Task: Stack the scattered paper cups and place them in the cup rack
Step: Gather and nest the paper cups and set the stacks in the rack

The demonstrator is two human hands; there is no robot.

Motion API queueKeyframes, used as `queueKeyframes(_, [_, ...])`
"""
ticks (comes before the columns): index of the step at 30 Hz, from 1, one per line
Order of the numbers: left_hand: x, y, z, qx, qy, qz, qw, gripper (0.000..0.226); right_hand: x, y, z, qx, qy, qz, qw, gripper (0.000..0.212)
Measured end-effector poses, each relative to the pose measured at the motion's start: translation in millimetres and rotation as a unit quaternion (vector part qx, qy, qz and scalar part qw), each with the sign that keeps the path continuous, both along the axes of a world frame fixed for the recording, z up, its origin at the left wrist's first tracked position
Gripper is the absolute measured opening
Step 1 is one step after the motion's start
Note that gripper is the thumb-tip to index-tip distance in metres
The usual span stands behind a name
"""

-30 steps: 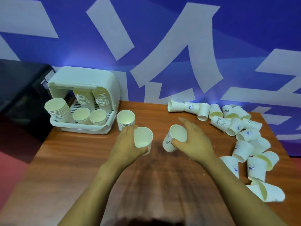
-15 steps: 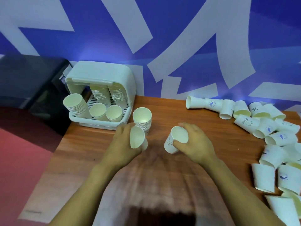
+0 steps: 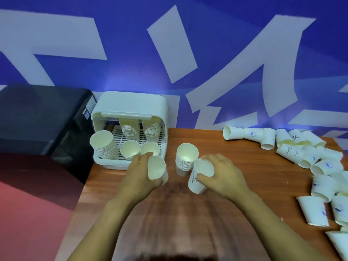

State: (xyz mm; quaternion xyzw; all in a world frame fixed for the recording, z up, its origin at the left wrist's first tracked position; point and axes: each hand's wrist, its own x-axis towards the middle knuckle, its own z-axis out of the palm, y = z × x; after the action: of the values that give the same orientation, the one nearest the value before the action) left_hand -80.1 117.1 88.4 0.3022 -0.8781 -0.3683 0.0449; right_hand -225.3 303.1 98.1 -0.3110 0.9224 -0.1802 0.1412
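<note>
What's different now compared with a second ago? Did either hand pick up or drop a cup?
Neither. The left hand carried its cup toward the cup rack, turning its mouth sideways. The right hand brought its printed cup close beside the stack on the table. Both hands still grip their cups. The stack, the rack's cups and the scattered cups stayed put.

Cup rack (image 3: 130, 110) at table (image 3: 254, 166) back-left, cup stack (image 3: 185, 161) just right, loose cups (image 3: 305, 157) far right.
</note>
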Motion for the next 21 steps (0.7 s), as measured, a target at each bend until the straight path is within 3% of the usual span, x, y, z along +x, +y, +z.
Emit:
queueKeyframes(7, [35, -87, -1, -0.012, -0.011, -0.044, 0.999, 0.079, 47, -103, 7, 0.014, -0.009, 0.029, 0.999, 0.060])
queueKeyframes(21, [-14, -152, -18, -0.195, -0.042, -0.081, 0.977, 0.078, 36, -185, -9, -0.037, 0.047, 0.000, 0.998, 0.063])
